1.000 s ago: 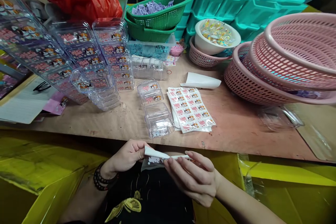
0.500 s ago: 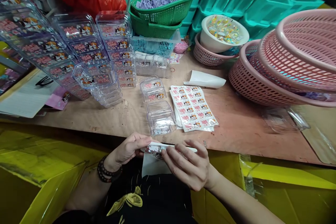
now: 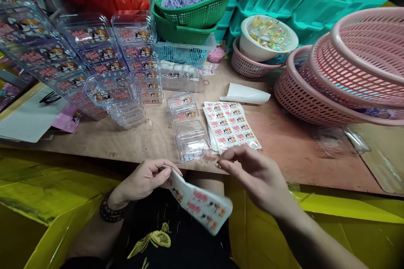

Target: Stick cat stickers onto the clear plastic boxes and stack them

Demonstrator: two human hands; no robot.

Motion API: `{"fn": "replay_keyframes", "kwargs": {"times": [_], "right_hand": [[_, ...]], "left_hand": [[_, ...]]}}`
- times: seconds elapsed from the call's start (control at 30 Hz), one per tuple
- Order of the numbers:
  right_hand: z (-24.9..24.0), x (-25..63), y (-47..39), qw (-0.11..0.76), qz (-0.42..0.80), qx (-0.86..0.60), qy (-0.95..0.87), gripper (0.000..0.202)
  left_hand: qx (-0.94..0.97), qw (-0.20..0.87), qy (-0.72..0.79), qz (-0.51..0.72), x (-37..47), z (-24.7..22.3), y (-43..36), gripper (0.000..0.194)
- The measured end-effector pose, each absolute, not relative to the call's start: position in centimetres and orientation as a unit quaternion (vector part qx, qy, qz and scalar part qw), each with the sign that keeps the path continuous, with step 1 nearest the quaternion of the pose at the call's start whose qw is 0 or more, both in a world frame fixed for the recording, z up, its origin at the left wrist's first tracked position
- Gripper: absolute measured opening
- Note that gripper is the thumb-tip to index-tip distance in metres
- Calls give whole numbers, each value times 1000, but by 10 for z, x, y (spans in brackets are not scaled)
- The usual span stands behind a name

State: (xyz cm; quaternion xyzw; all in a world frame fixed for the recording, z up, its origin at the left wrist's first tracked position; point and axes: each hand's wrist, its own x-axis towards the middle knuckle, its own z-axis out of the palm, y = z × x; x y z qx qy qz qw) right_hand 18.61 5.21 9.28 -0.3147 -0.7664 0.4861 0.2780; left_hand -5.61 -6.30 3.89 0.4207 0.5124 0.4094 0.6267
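My left hand [image 3: 154,178] pinches the upper left corner of a sticker sheet [image 3: 202,208] printed with cartoon animals and pink lettering. The sheet bends and hangs over my lap. My right hand [image 3: 255,174] is raised to the right of it, thumb and forefinger pinched on a small clear sticker [image 3: 217,164], seen mostly edge-on. Just beyond that hand, several more sticker sheets [image 3: 232,126] lie on the table. Beside them are clear plastic boxes [image 3: 193,141], plain at the near end, and stickered lids [image 3: 182,107] behind.
Tall stacks of stickered clear boxes [image 3: 135,54] stand at the left. Pink baskets [image 3: 303,92] fill the right side. A white bowl of small packets [image 3: 268,40] and green baskets [image 3: 189,12] sit at the back. A curled white paper [image 3: 248,93] lies mid-table.
My right hand has left the sheet and moved up and right with a sticker between its fingertips. The sheet, held by both hands before, now swings down from my left hand alone.
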Motion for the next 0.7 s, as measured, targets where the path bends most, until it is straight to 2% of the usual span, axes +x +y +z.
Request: {"fn": "replay_keyframes", "kwargs": {"times": [0.1,0.2,0.3,0.5,0.7], "right_hand": [[89,170,81,201,584,-365,-696,37],[81,152,99,147,601,-367,-695,46],[80,140,107,103,596,-363,-709,44],[86,132,115,58,549,-352,-755,33],[87,127,117,39,480,-361,-799,19]], "left_hand": [[489,541,529,433,-54,35,-63,26],[556,420,537,476,-49,30,-60,35],[577,326,582,471,-43,30,-55,37],[582,149,669,438,-38,30,-44,21],[596,85,677,424,-41,26,-40,19]]}}
